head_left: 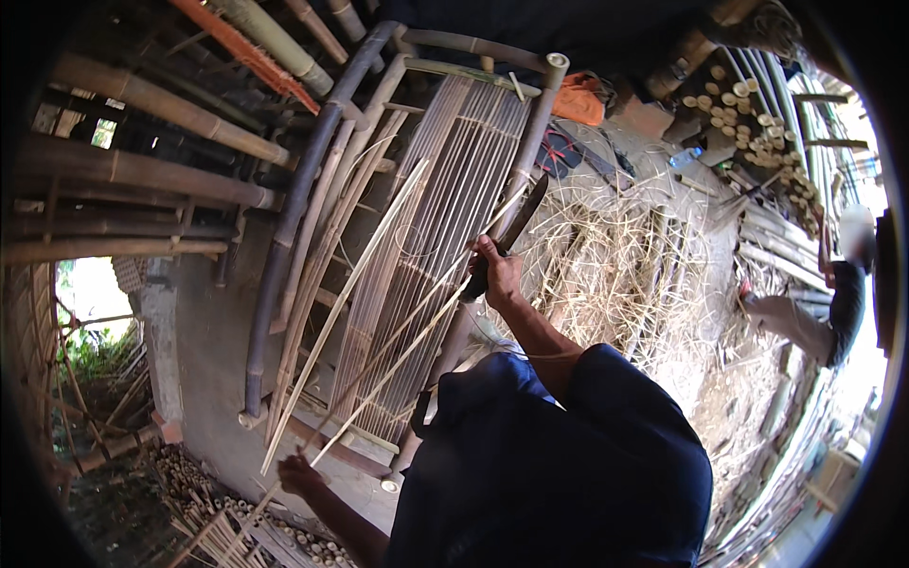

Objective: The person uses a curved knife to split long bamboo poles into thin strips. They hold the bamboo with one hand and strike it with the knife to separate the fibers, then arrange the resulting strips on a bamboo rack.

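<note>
My right hand [502, 273] is closed round the dark handle of a long-bladed knife [526, 214], whose blade points up and away. Its thumb lies by a thin bamboo strip [398, 364] running diagonally down to the lower left. My left hand [301, 475], slightly blurred, is closed at the lower end of the strips. A pale strip end sticks out past it toward the floor. Beneath both arms stands a long bamboo bench [544, 95] with a slatted top. More long pale bamboo strips [352, 293] lie lengthwise along its left side.
Curly shavings [606, 275] cover the floor on the right. An orange bag [579, 98] and a plastic bottle [686, 156] lie farther off. Bamboo poles [161, 175] jut in at left; cut bamboo pieces [734, 109] are stacked far right. Another person [822, 303] is at the right edge.
</note>
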{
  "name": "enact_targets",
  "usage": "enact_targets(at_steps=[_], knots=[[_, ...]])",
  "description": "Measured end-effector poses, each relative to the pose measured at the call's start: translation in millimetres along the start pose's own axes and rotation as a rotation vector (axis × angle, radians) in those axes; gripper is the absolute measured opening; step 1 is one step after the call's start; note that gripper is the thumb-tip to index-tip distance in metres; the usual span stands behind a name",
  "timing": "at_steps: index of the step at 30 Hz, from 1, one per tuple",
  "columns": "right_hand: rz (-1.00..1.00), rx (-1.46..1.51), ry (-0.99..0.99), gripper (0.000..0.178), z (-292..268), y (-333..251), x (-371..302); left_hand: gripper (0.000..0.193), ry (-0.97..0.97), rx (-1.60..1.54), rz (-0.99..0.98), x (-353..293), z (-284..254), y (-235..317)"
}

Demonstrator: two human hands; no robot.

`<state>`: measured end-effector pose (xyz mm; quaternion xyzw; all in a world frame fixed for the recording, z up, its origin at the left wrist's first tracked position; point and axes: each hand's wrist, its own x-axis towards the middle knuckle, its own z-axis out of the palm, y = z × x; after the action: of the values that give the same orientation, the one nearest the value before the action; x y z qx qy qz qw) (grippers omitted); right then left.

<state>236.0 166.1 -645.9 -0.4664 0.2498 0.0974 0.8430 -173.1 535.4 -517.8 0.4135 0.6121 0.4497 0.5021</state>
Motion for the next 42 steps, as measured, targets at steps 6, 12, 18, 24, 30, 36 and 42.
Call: enact_targets(at_steps=[6,12,18,24,30,36,42], knots=[[0.048,0.082,0.003,0.034,-2.2,14.1,1.9,0.020,-0.159,0.002,-0.358,25.9,-73.0,-101.1],[0.115,0.040,-0.027,0.034,3.9,11.4,-3.1,0.023,-0.206,0.116,-0.654,19.5,-90.9,-105.6],[0.155,0.142,0.018,0.024,11.2,36.7,6.2,0.040,-0.293,0.397,-1.054,16.8,-97.1,-110.0],[0.054,0.098,-0.041,0.028,34.8,-9.7,5.0,0.053,-0.477,1.411,0.896,-48.2,-22.4,-58.4],[-0.033,0.079,-0.290,0.028,38.7,-55.8,36.8,0.022,-1.124,1.167,0.354,-13.2,9.3,-73.0],[-0.034,-0.264,-0.219,0.035,28.9,-2.6,30.9,0.033,-1.173,1.020,0.548,-47.5,45.5,-66.6],[0.440,-0.475,-0.276,0.042,45.1,97.5,-28.4,0.024,-1.045,0.924,0.528,-83.3,102.4,-100.9]])
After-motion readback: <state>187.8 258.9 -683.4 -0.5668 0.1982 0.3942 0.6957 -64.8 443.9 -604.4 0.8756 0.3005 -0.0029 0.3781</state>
